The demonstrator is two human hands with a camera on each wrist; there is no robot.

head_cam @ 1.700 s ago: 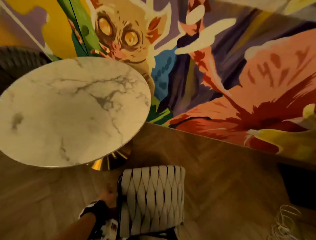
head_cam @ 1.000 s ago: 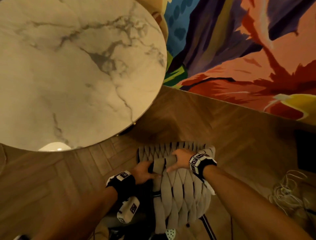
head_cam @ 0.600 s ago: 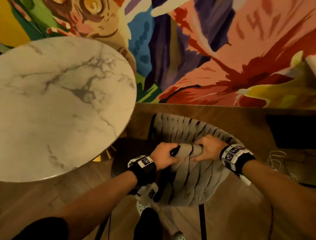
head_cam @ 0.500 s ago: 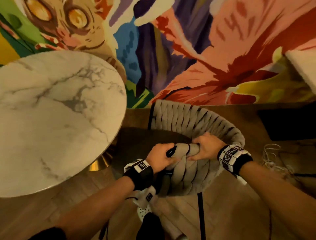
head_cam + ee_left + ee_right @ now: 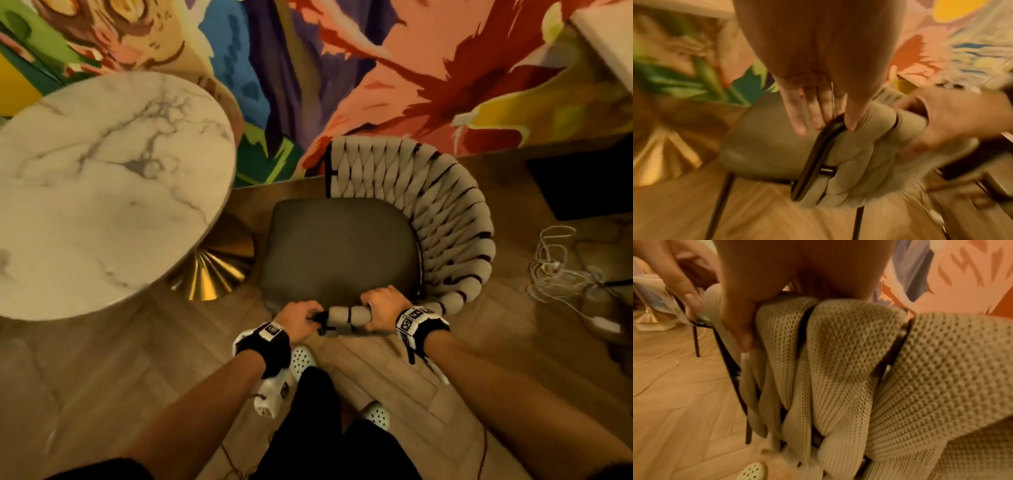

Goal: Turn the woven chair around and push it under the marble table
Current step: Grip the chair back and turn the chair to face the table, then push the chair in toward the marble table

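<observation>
The woven chair (image 5: 442,219) stands right of the round marble table (image 5: 102,192), its dark seat cushion (image 5: 339,250) beside the table's gold base (image 5: 212,270). The beige woven back curves from the wall side round to me. My left hand (image 5: 310,317) grips the near end of that back at its black frame (image 5: 818,146), fingers (image 5: 797,116) inside and thumb on the weave. My right hand (image 5: 371,308) grips the woven rim just to the right, thumb (image 5: 742,331) pressed on a band (image 5: 838,369).
A painted mural wall (image 5: 376,68) runs close behind the chair and table. White cables (image 5: 555,270) lie on the wooden floor at the right, near a dark object (image 5: 582,185). My feet in white shoes (image 5: 303,359) stand just behind the chair.
With both hands holding its rim, the chair has swung round: its woven back now curves to the right and its seat cushion shows in full beside the table base.
</observation>
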